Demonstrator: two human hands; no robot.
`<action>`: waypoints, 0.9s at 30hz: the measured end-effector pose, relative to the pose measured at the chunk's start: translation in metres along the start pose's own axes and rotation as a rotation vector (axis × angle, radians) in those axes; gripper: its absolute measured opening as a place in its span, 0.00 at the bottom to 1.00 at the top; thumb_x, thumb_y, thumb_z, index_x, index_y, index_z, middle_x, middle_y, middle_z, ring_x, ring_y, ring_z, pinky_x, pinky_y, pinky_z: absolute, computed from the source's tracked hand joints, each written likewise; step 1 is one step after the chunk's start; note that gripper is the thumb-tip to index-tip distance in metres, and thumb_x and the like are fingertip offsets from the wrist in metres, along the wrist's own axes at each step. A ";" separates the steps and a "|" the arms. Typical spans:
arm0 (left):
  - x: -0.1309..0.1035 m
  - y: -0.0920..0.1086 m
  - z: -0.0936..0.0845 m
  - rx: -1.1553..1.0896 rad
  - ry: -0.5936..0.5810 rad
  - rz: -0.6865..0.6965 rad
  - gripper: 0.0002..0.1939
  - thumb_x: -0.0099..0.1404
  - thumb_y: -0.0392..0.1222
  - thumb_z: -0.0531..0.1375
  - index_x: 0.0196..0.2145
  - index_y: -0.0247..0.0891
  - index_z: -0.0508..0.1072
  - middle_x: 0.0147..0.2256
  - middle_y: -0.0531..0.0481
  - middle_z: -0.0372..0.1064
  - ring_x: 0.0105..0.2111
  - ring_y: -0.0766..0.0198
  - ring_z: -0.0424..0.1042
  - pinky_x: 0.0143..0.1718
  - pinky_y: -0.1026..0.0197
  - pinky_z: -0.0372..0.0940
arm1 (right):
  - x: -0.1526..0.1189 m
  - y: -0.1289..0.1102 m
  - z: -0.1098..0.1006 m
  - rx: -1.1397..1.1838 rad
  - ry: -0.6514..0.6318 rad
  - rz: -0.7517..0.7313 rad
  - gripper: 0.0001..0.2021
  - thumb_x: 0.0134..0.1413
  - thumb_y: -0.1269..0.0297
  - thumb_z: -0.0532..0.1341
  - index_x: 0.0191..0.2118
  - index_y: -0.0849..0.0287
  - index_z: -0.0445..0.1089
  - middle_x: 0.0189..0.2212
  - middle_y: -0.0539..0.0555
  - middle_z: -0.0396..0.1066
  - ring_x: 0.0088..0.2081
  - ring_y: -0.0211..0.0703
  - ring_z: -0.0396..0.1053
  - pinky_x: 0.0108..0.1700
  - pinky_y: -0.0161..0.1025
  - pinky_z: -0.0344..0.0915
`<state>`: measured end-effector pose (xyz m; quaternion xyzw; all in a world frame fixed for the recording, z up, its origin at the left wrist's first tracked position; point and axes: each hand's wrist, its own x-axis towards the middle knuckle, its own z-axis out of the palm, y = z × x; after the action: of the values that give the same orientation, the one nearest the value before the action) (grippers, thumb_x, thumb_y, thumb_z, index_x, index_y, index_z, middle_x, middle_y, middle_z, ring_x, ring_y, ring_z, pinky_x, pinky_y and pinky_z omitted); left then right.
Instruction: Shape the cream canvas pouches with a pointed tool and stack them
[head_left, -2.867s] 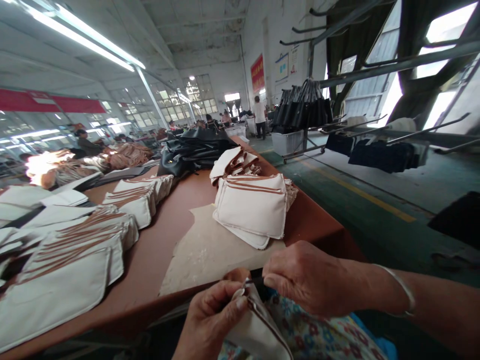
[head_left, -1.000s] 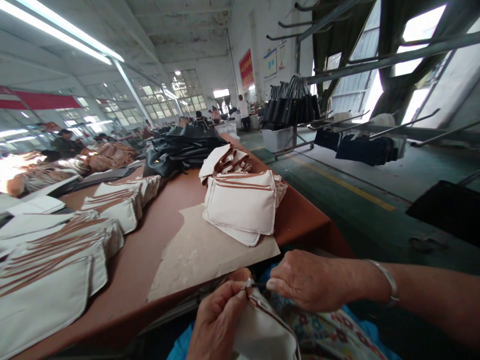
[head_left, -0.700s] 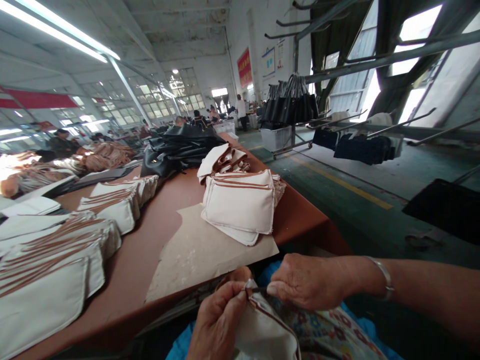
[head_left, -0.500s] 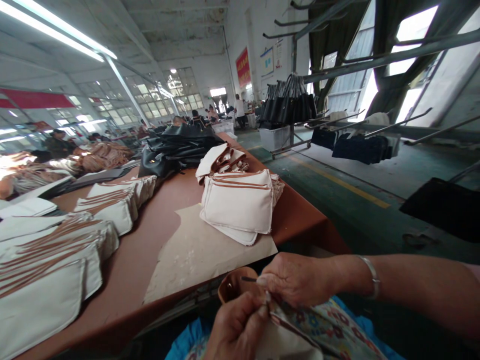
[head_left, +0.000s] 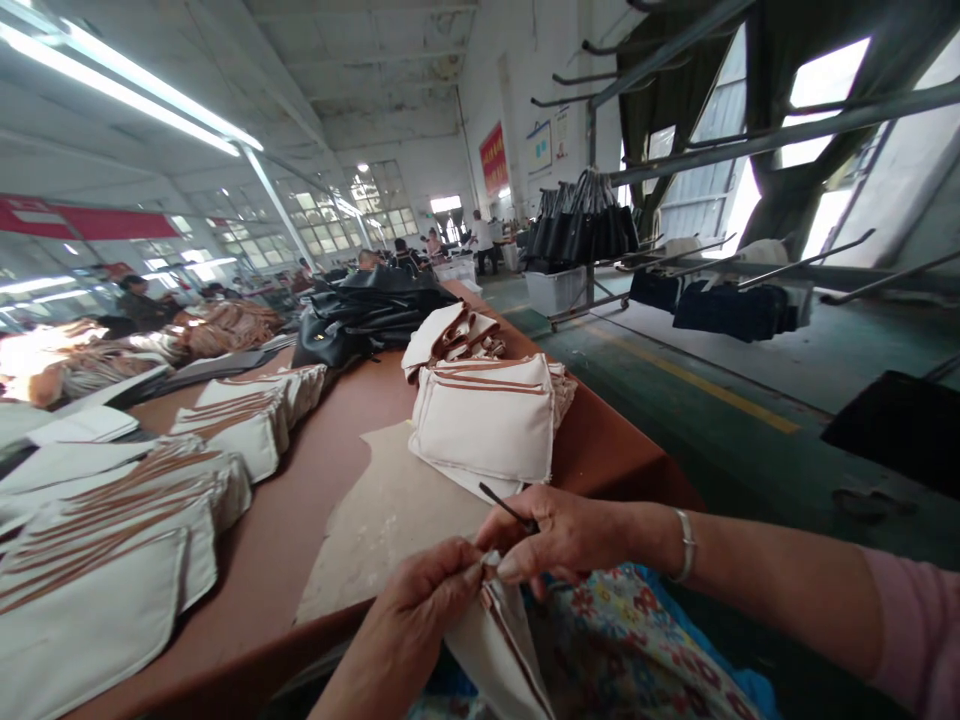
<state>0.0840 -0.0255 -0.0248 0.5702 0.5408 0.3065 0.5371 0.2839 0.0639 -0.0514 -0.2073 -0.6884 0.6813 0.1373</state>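
Note:
My left hand (head_left: 431, 590) pinches the top corner of a cream piece with brown edging (head_left: 499, 645), which hangs over my lap. Close against it on the right, my right hand (head_left: 544, 535) is closed around a thin dark tool (head_left: 506, 505) whose tip points up and left. Its fingertips touch the same corner of the cream piece. Beyond my hands, a stack of cream pieces (head_left: 484, 420) rests on the brown table (head_left: 315, 500), partly on a beige sheet (head_left: 382, 520).
Rows of cream pieces (head_left: 112, 570) cover the table's left side. Black material (head_left: 375, 310) lies farther back. A metal rack (head_left: 675, 165) with hanging dark bags (head_left: 581, 225) stands at the right. People work in the distance.
Both hands have moved left and slightly up with the cream piece. The tool now points upward, clear of the piece. The brown leather loop near my hands is out of sight.

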 end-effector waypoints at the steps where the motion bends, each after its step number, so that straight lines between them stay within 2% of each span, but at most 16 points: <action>1: 0.000 0.002 -0.003 0.117 0.013 0.034 0.19 0.66 0.53 0.57 0.29 0.34 0.72 0.26 0.52 0.64 0.27 0.65 0.60 0.28 0.66 0.55 | 0.004 0.002 0.004 -0.005 0.032 -0.010 0.17 0.48 0.61 0.66 0.44 0.65 0.73 0.23 0.46 0.65 0.19 0.27 0.56 0.19 0.26 0.52; 4: -0.002 -0.001 -0.010 0.371 0.126 0.115 0.16 0.68 0.50 0.55 0.31 0.37 0.73 0.27 0.52 0.66 0.30 0.62 0.64 0.29 0.66 0.58 | 0.010 0.005 0.016 0.025 0.133 0.054 0.13 0.46 0.61 0.67 0.34 0.65 0.72 0.16 0.42 0.60 0.15 0.26 0.53 0.16 0.25 0.50; 7: -0.009 -0.008 -0.011 0.464 0.360 0.235 0.10 0.67 0.47 0.57 0.37 0.39 0.72 0.31 0.51 0.69 0.32 0.61 0.68 0.32 0.65 0.62 | 0.011 0.003 0.025 0.143 0.158 0.200 0.15 0.49 0.55 0.65 0.35 0.63 0.69 0.11 0.41 0.58 0.10 0.29 0.52 0.12 0.26 0.49; 9: -0.015 -0.011 -0.011 0.591 0.437 0.373 0.06 0.67 0.43 0.58 0.38 0.40 0.73 0.31 0.51 0.70 0.32 0.61 0.70 0.34 0.64 0.62 | 0.011 0.002 0.029 0.177 0.173 0.212 0.16 0.49 0.53 0.65 0.34 0.62 0.68 0.10 0.41 0.58 0.09 0.29 0.52 0.10 0.26 0.49; 12: -0.020 -0.009 -0.010 0.929 0.349 0.542 0.07 0.67 0.37 0.56 0.37 0.41 0.75 0.29 0.50 0.72 0.30 0.60 0.71 0.33 0.62 0.61 | 0.014 0.003 0.033 0.188 0.192 0.189 0.15 0.49 0.53 0.65 0.34 0.62 0.68 0.10 0.41 0.58 0.09 0.29 0.51 0.09 0.25 0.47; 14: -0.020 -0.008 -0.009 1.135 0.299 0.576 0.09 0.67 0.34 0.56 0.37 0.40 0.76 0.28 0.49 0.73 0.28 0.59 0.71 0.30 0.60 0.60 | 0.015 0.002 0.036 0.173 0.200 0.196 0.13 0.51 0.56 0.64 0.33 0.62 0.67 0.09 0.41 0.58 0.09 0.29 0.51 0.09 0.25 0.47; 17: -0.019 -0.007 -0.006 1.325 0.269 0.588 0.08 0.64 0.31 0.57 0.32 0.39 0.75 0.26 0.50 0.72 0.25 0.57 0.71 0.28 0.57 0.59 | 0.015 0.001 0.039 0.151 0.199 0.202 0.12 0.52 0.58 0.64 0.32 0.62 0.67 0.09 0.40 0.57 0.09 0.28 0.51 0.10 0.25 0.48; 23: -0.020 -0.007 0.004 1.531 0.255 0.531 0.11 0.58 0.25 0.58 0.29 0.40 0.72 0.26 0.52 0.72 0.25 0.54 0.71 0.30 0.53 0.60 | 0.013 0.006 0.042 0.168 0.168 0.193 0.15 0.51 0.52 0.64 0.34 0.61 0.66 0.10 0.41 0.57 0.10 0.29 0.52 0.11 0.25 0.49; 27: -0.018 -0.014 0.004 1.438 0.261 0.514 0.11 0.58 0.25 0.55 0.28 0.40 0.69 0.25 0.51 0.70 0.25 0.55 0.70 0.29 0.54 0.59 | 0.012 0.012 0.040 0.079 0.144 0.125 0.15 0.49 0.54 0.65 0.34 0.62 0.69 0.14 0.42 0.59 0.14 0.28 0.53 0.15 0.26 0.50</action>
<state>0.0799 -0.0455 -0.0348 0.8456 0.5164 0.0598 -0.1212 0.2556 0.0347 -0.0654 -0.2926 -0.6351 0.6985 0.1518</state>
